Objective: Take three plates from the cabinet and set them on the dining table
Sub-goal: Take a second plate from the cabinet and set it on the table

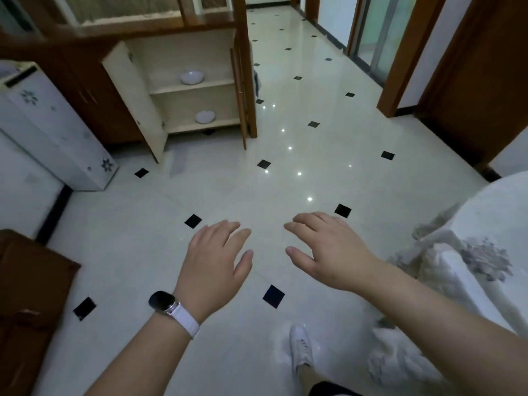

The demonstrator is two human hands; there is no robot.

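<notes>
A wooden cabinet (197, 87) stands at the upper middle with both doors swung open. One white plate (192, 77) rests on its upper shelf, and another white plate (205, 116) lies on the bottom shelf. The dining table (485, 212), under a white flowered cloth, juts in at the right edge. My left hand (214, 261), with a watch on its wrist, and my right hand (325, 250) hover over the floor, fingers apart, holding nothing, well short of the cabinet.
A white appliance (54, 130) stands left of the cabinet. A brown wooden chair (25, 295) sits at the lower left. White floor tiles with black diamonds stretch to a hallway with wooden door frames (400, 61). My white shoe (301, 350) shows below.
</notes>
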